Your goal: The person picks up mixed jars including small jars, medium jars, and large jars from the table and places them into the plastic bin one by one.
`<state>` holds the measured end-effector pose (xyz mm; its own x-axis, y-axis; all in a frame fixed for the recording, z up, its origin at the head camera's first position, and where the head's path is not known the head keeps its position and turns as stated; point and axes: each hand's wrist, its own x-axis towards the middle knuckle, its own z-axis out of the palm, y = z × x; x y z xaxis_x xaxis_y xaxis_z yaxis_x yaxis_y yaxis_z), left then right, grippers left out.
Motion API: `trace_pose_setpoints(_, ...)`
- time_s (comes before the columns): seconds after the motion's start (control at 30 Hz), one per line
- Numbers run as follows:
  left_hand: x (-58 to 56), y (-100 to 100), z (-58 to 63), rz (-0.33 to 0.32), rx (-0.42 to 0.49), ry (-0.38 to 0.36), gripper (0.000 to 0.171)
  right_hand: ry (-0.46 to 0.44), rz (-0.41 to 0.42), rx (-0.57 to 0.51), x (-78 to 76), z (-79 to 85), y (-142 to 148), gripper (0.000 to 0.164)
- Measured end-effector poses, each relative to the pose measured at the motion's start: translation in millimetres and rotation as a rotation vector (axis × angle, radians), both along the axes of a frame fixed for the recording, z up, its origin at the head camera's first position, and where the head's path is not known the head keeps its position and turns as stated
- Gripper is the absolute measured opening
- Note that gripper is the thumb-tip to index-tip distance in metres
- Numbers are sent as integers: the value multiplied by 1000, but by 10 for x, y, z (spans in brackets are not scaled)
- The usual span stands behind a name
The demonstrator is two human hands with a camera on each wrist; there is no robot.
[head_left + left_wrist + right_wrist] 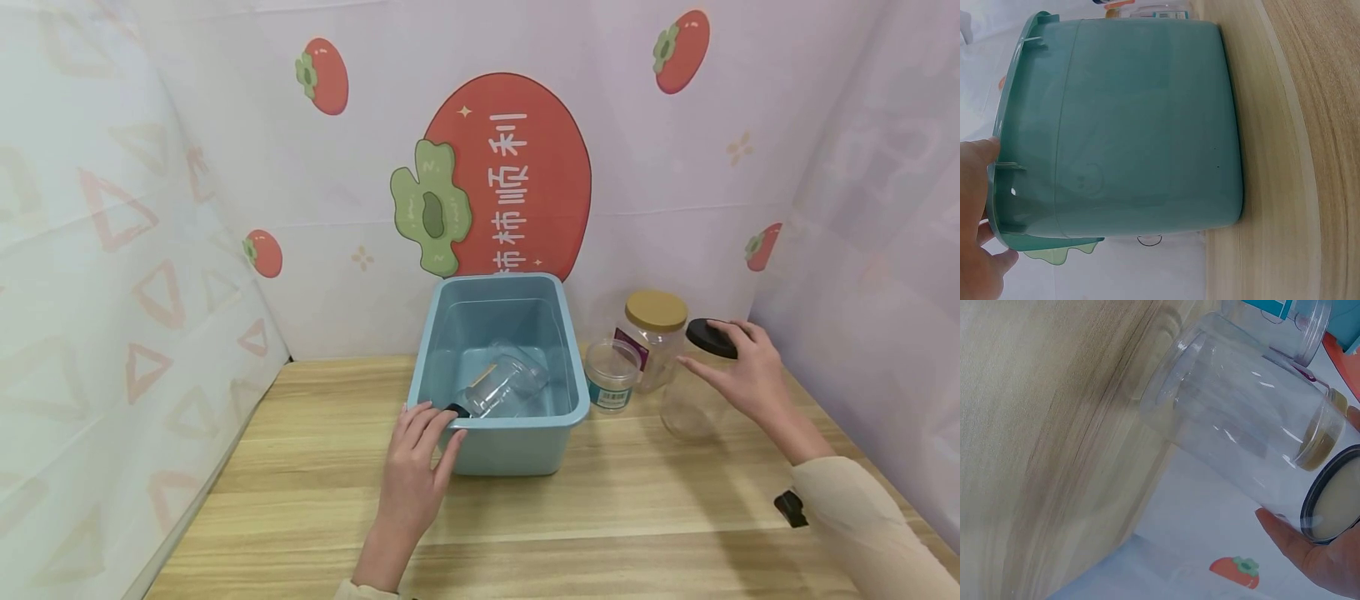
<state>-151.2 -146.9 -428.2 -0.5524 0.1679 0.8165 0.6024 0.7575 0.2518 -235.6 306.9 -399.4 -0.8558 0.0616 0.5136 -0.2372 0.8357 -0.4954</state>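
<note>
A light-blue plastic bin (498,450) stands on the table, with clear plastic jars (506,383) lying inside; a black cap (458,410) shows at its front left corner. My left hand (415,454) grips the rim at that corner; in the left wrist view its fingertips (988,149) lie at the rim. On the right, my right hand (750,375) holds a large clear jar (1222,406) by its black lid (711,337), fingers over the lid and thumb at the side. The jar's base is close to the tabletop.
Between the bin and the held jar stand a short clear jar (611,379) with a teal label and a taller jar with a gold lid (656,310). The wooden table (315,467) is walled by printed cloth (337,183) at the back and sides.
</note>
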Motion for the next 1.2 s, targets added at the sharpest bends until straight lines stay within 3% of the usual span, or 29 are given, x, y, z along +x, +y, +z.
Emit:
trace_pose_setpoints(0.37, -5, -3, -8, -4, 0, 7, 49, -15, 21, -7, 21, 65, 22, 67)
trace_pose_setpoints(0.8, -3, -8, -6, -10, 1, 12, 30, 1, 39, 4, 12, 84, 57, 66)
trace_pose_setpoints(1.2, -6, -4, 0, -11, 6, 23, 41, -13, 63, 25, 15, 139, 60, 67)
